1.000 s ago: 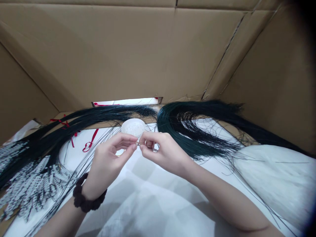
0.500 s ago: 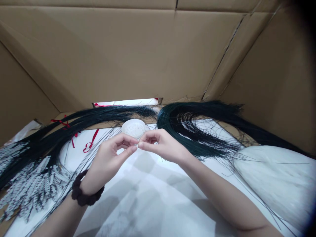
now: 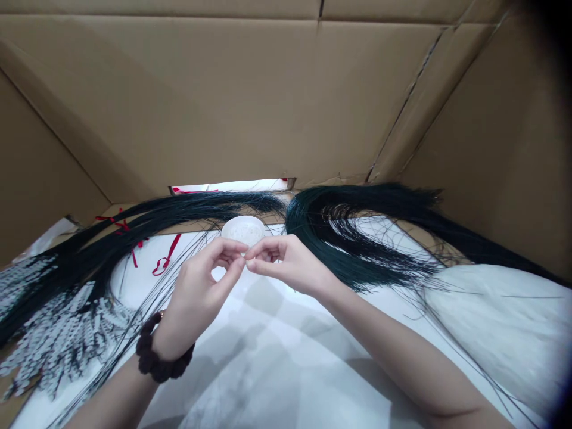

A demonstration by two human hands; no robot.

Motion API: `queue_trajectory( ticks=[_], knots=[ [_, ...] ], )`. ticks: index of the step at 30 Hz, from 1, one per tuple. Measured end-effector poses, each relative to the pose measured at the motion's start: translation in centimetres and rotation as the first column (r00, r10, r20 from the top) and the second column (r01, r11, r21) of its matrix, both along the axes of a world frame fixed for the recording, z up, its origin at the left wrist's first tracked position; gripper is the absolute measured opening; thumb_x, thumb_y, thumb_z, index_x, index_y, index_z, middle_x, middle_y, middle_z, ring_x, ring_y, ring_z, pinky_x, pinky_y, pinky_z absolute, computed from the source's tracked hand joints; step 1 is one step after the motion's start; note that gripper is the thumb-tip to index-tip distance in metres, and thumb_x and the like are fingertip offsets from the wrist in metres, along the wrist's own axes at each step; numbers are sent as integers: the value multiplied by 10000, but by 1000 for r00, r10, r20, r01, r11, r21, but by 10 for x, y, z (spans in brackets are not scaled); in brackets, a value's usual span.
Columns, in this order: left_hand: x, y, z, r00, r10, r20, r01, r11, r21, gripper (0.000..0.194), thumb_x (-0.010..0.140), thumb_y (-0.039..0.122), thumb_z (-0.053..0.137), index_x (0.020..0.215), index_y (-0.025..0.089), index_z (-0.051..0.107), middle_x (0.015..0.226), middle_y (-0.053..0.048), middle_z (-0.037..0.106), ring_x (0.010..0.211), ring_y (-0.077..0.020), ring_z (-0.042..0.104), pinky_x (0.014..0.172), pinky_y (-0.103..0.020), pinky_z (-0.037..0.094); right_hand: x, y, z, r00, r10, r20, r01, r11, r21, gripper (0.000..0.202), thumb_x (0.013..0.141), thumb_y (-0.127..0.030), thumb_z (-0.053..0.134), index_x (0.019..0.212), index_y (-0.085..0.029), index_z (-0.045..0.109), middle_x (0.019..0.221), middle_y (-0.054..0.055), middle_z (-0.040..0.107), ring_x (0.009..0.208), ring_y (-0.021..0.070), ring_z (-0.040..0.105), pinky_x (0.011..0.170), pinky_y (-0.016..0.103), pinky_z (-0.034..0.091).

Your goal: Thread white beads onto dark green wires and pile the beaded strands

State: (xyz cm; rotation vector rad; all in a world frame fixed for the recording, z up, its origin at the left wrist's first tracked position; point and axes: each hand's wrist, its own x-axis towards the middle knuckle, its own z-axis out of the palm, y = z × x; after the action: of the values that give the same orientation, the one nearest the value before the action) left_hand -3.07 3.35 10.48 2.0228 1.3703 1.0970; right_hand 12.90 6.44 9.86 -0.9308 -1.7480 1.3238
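My left hand (image 3: 210,277), with a dark scrunchie (image 3: 161,354) round its wrist, is closed in a pinch. Its fingertips meet those of my right hand (image 3: 288,262), which pinches too. Whatever lies between the fingertips is too small to make out. Just behind them stands a white bowl (image 3: 236,226) with small pale bits in it, its near side partly hidden by my fingers. A bundle of dark green strands (image 3: 304,220) curves beside my right hand. Loose dark strands (image 3: 167,289) run past my left wrist.
At left lies another dark bundle (image 3: 152,217) tied with red ribbon (image 3: 167,256), its ends carrying white pieces (image 3: 80,333). A clear plastic bag of pale material (image 3: 500,322) sits at right. Cardboard walls (image 3: 250,101) enclose the white work surface (image 3: 268,369).
My hands stay fingertip to fingertip. The left wrist has shifted slightly right, and the right hand has moved a touch left. The bowl and bundles look the same.
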Motion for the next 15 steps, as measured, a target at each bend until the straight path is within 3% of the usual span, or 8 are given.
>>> queue_trajectory(
  ticks=[4, 7, 12, 15],
  knots=[
    [5, 7, -1, 997, 57, 47, -58, 998, 21, 122, 756, 212, 527, 873, 177, 536, 801, -3, 586, 721, -123, 551, 654, -232, 440, 3, 5, -1, 998, 42, -55, -42, 999, 6, 53, 669, -136, 546, 629, -135, 511, 587, -35, 460, 535, 63, 412, 503, 193, 323],
    [13, 13, 2, 994, 63, 94, -66, 997, 27, 101, 754, 213, 521, 846, 172, 527, 796, -5, 584, 717, -125, 557, 655, -239, 446, 6, 10, -2, 991, 86, -102, -93, 994, -65, 54, 664, -97, 515, 668, -144, 489, 638, -27, 498, 574, 73, 470, 554, 208, 367],
    [22, 23, 3, 993, 23, 116, -30, 998, 59, 102, 772, 244, 499, 835, 165, 517, 818, -18, 589, 738, -134, 568, 667, -246, 452, 12, 17, -4, 985, 40, -166, -63, 989, -135, 87, 705, -210, 548, 694, -132, 513, 615, -5, 535, 565, 84, 500, 590, 235, 397],
    [19, 33, -12, 996, 63, 58, -67, 995, 69, 141, 815, 283, 426, 856, 168, 496, 834, -30, 593, 741, -143, 573, 652, -250, 452, 17, 21, -2, 983, -29, -180, 9, 994, -109, 119, 706, -236, 565, 680, -131, 517, 583, -11, 531, 547, 79, 487, 591, 234, 393]
  ],
)
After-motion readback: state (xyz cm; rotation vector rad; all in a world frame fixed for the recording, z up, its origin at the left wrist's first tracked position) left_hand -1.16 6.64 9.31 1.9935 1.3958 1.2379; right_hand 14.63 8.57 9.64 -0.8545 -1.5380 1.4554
